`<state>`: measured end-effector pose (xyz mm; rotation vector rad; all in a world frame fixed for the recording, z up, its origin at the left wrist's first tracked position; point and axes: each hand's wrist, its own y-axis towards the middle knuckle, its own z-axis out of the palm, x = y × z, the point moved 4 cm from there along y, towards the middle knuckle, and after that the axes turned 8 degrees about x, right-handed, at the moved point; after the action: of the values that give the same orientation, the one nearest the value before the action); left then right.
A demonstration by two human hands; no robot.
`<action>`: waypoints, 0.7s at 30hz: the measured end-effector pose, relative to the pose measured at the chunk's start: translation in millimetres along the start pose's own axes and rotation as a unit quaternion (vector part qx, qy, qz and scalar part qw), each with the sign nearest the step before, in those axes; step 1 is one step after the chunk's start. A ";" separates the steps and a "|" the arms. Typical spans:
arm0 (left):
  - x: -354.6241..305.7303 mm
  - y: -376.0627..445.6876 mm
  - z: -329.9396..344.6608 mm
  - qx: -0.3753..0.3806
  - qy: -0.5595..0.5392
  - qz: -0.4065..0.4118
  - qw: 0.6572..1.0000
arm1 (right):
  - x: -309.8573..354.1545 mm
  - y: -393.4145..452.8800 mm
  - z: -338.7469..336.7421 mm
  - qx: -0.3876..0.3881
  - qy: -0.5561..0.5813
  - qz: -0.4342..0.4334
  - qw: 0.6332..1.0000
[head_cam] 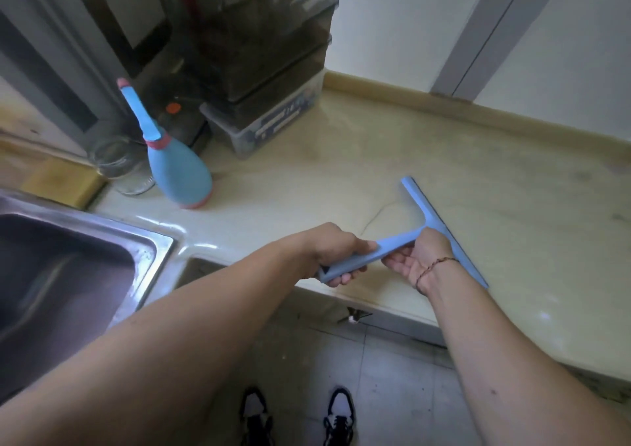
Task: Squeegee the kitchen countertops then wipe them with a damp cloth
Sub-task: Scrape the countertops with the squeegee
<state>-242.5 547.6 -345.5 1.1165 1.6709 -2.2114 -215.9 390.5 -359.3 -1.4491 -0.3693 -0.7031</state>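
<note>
Left hand (pixel 336 251) clenched round squeegee (pixel 423 237) handle; right hand (pixel 418 257) grasps handle near blade; blade on countertop (pixel 341 172).

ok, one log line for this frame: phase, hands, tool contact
phase: squeegee pass | left hand: grips squeegee handle | right hand: holds handle near blade | blade: on countertop near front edge

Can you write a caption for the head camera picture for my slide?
Both hands, left hand and right hand, hold a blue squeegee on the beige countertop beside the sink.
</note>
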 end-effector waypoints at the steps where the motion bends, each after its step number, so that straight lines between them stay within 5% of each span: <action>1: 8.4 -6.2 -9.3 -0.004 -0.002 -0.007 1.000 | -5.4 -1.8 12.5 0.007 -0.007 0.004 1.000; 13: 94.9 -82.0 -92.8 -0.066 -0.080 -0.006 0.995 | -59.8 -11.4 139.1 0.072 -0.094 0.027 0.993; 21: 106.4 -102.4 -103.3 -0.124 -0.092 0.035 0.987 | -70.1 -16.4 160.8 0.073 -0.116 0.020 0.990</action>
<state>-324.3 708.1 -345.1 0.8666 1.7381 -1.9336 -249.9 562.8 -372.3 -1.3966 -0.5575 -0.4655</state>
